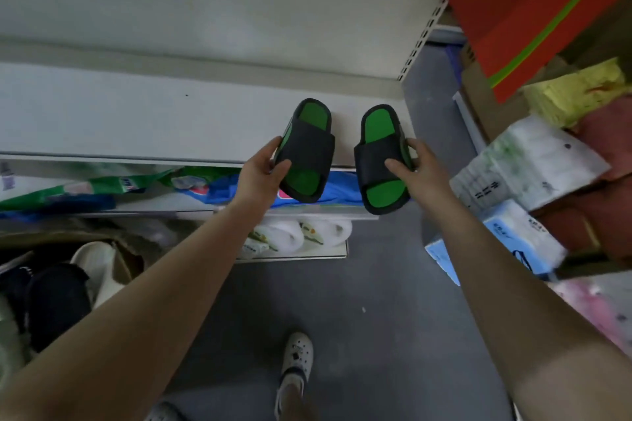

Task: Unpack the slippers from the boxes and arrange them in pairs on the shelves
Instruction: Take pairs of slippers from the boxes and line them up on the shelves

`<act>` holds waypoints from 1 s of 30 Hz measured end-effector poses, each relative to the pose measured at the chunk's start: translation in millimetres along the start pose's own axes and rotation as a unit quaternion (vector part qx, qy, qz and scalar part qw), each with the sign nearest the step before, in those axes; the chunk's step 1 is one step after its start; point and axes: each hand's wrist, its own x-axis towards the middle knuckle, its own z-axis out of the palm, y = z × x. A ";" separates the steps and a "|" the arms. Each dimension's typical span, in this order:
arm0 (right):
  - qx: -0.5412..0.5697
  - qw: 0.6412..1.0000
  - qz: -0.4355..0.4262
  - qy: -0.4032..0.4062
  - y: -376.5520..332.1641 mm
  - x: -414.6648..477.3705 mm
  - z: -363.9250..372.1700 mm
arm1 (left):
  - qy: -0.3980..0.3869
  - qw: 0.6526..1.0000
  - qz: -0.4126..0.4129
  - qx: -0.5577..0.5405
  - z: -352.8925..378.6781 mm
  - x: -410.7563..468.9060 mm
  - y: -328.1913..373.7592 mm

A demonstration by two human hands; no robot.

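I hold a pair of black slippers with green insoles over the front edge of the white shelf (136,120). My left hand (265,169) grips the left slipper (307,147) by its outer side, thumb on the strap. My right hand (415,164) grips the right slipper (381,155) the same way. Both slippers point toes away from me, side by side, their toes above the shelf and their heels hanging past its edge. At the lower left an open cardboard box (126,260) holds more slippers, one cream (94,263) and dark ones (54,301).
Below the white shelf, lower shelves carry green and blue packets (113,184) and white rolls (290,236). Tissue packs (526,164) and a red box (526,10) crowd the right. The grey floor (376,318) lies between, with my white clog (295,359) on it.
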 end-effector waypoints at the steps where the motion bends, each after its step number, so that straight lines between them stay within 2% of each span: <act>1: -0.001 1.000 0.005 -0.017 6.9 13.3 -0.6 | -0.002 1.000 -0.006 -0.006 10.4 10.4 -2.3; 3: 0.002 1.000 0.009 -0.027 14.8 34.5 -0.2 | -0.004 1.000 -0.011 0.016 26.3 26.6 -4.7; 7: 0.011 1.000 0.018 -0.023 21.2 62.4 4.2 | 0.012 0.990 0.011 0.141 41.1 44.8 -8.6; 10: -0.072 0.997 0.000 -0.018 21.6 71.3 8.7 | 0.048 0.942 0.091 0.320 44.7 49.0 -12.3; 12: -0.154 0.987 -0.048 0.011 20.0 70.1 12.5 | 0.059 0.916 0.130 0.376 47.4 47.3 -15.4; 14: -0.205 0.973 -0.100 0.028 13.5 63.1 17.4 | 0.014 0.908 0.155 0.389 51.2 45.3 -18.5; 16: -0.244 0.961 -0.128 0.027 10.4 58.0 24.5 | -0.043 0.879 0.198 0.432 57.8 47.0 -24.9; 18: -0.279 0.949 -0.145 0.024 12.0 60.2 30.9 | -0.063 0.863 0.214 0.454 64.6 53.4 -30.7; 30: -0.268 0.955 -0.125 0.024 13.9 115.2 15.8 | -0.038 0.862 0.223 0.454 114.6 100.2 -14.9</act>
